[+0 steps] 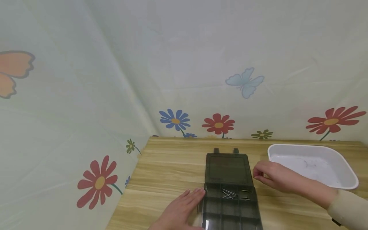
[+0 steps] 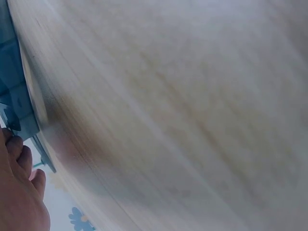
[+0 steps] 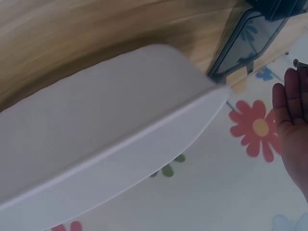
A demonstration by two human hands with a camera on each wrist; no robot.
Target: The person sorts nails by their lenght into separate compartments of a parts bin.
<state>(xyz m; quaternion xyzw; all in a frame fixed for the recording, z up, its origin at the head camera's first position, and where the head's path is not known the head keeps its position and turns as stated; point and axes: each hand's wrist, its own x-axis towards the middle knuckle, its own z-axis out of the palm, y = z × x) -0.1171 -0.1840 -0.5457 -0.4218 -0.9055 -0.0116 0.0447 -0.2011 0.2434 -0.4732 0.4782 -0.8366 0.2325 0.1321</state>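
Note:
A dark see-through compartment box (image 1: 230,209) lies on the table with its lid (image 1: 228,168) folded back. Long screws (image 1: 229,194) lie crossed in a top-row compartment, and a few shorter screws (image 1: 245,198) lie to their right. My left hand (image 1: 179,210) rests against the box's left side with fingers extended; in the left wrist view, its fingertips meet the edge of the box (image 2: 17,91). My right hand (image 1: 274,175) is between the lid and a white tray (image 1: 313,164). It pinches a screw (image 3: 299,63), whose head shows at the fingertips in the right wrist view.
Beside my right forearm stands the white tray, with small dark bits on its bottom. The wood-grain table (image 1: 169,159) ends at the back against a pale sheet (image 1: 189,64) printed with flowers and butterflies, which also hangs along the left.

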